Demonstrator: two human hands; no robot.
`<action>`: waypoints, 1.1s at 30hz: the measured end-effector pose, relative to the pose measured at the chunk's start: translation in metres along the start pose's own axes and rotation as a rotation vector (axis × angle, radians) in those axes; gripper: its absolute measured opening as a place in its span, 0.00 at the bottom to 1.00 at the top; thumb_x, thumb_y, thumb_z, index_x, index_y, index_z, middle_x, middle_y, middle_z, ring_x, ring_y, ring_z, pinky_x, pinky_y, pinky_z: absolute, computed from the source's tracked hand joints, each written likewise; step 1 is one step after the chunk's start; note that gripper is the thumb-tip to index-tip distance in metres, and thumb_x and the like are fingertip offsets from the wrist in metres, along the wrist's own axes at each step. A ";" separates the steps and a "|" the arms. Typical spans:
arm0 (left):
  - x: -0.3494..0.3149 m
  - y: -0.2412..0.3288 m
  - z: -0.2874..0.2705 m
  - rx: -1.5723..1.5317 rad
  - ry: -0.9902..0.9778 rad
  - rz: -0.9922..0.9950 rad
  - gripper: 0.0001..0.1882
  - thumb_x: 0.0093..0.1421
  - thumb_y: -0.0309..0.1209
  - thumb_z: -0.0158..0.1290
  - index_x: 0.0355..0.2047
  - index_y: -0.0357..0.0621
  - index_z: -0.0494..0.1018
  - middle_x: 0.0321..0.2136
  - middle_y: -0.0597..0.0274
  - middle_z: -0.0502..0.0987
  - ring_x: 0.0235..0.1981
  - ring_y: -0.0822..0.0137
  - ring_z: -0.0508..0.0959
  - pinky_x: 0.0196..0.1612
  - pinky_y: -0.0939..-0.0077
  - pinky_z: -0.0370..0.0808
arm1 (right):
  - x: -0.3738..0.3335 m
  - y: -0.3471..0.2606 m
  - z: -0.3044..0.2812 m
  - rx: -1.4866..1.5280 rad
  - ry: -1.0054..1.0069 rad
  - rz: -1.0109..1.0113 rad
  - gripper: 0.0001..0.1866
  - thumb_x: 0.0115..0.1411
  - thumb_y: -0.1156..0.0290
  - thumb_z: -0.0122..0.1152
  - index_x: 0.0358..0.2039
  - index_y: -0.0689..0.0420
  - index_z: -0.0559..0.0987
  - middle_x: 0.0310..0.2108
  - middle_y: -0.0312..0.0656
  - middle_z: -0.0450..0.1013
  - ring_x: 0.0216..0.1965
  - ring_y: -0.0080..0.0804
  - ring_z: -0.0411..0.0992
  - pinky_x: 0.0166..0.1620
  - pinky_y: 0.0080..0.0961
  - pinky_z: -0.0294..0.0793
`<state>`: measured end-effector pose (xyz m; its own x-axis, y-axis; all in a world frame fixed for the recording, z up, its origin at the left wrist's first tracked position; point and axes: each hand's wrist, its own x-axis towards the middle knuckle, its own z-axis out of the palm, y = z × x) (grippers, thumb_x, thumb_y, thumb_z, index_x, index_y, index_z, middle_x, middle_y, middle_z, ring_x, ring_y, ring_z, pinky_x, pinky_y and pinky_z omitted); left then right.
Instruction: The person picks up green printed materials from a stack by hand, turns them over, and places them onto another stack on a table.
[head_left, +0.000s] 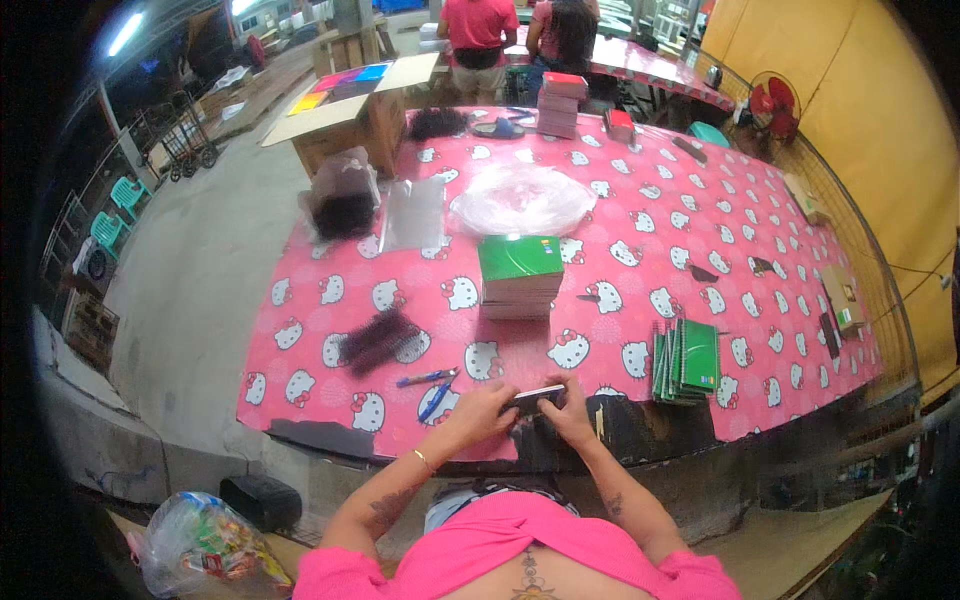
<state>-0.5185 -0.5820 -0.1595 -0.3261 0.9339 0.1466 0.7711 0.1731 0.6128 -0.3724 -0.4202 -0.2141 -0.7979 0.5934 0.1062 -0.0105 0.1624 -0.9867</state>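
Close to the table's front edge, both my hands grip a thin notebook [536, 396] tilted on edge, its pale edge up and a dark side toward me. My left hand [484, 412] is closed on its left end and my right hand [570, 414] on its right end; its cover is hidden. Just left of my left hand lie blue-handled pliers [438, 398] and a blue, slim tool [420, 378]. Beyond my hands stands a stack of green-covered notebooks [521, 280]. Green spiral notebooks [688, 362] are piled to the right.
Black binding coils [378, 340] lie at left on the pink patterned tablecloth [620, 300]. Farther back are a clear plastic bag [522, 200], plastic sheets [412, 214], a cardboard box [350, 135] and red-topped notebooks [562, 105]. Two people stand beyond the table. A bag of wrappers [210, 550] sits lower left.
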 end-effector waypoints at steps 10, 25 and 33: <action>-0.007 -0.004 0.039 -0.279 0.564 -0.131 0.18 0.55 0.26 0.60 0.47 0.41 0.75 0.39 0.47 0.74 0.40 0.47 0.77 0.43 0.59 0.76 | 0.007 0.006 0.016 0.034 -0.028 0.024 0.17 0.56 0.81 0.63 0.45 0.58 0.71 0.40 0.37 0.72 0.44 0.26 0.71 0.50 0.27 0.71; 0.011 -0.016 0.051 -0.263 0.616 -0.121 0.26 0.55 0.21 0.54 0.56 0.47 0.70 0.50 0.42 0.66 0.48 0.43 0.73 0.51 0.55 0.73 | 0.038 0.003 0.005 0.151 -0.170 0.048 0.14 0.62 0.74 0.67 0.48 0.60 0.79 0.36 0.34 0.79 0.37 0.20 0.76 0.41 0.21 0.76; 0.015 -0.027 0.043 -0.334 0.507 -0.115 0.21 0.60 0.20 0.55 0.54 0.41 0.70 0.44 0.51 0.74 0.46 0.56 0.77 0.48 0.66 0.75 | 0.037 0.021 0.002 0.196 -0.170 0.157 0.14 0.61 0.72 0.68 0.47 0.59 0.79 0.33 0.31 0.77 0.34 0.18 0.73 0.38 0.19 0.73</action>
<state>-0.5209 -0.5597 -0.2073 -0.6797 0.6357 0.3659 0.5295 0.0800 0.8445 -0.4034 -0.3964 -0.2310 -0.8881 0.4562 -0.0558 0.0181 -0.0866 -0.9961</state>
